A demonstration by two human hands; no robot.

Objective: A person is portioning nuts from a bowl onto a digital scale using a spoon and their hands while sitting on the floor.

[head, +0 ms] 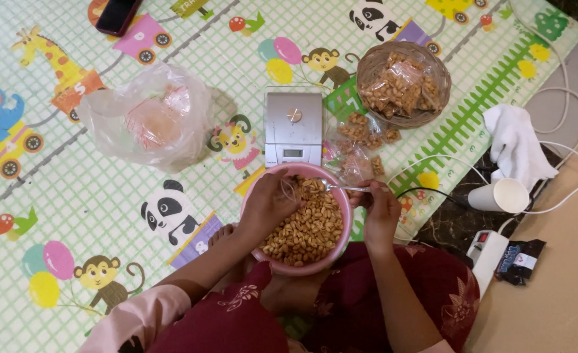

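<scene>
A pink bowl [300, 264] of peanuts is held in the lap, its far rim beside a kitchen scale [293, 127]. A small clear bag [291, 189] is pinched by the left hand [267, 204]; a spoon [341, 188] is gripped by the right hand [379, 209] (over the rim). Open mat [93, 196] lies leftward.

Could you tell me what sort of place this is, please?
Probably a home floor used for packing snacks: a children's animal-print play mat, a small silver kitchen scale, and a round woven basket of small clear packets.

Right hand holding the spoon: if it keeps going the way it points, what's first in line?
Right hand points left along the spoon, over the pink bowl. First in line is likely the left hand holding a small bag; depth unclear.
</scene>
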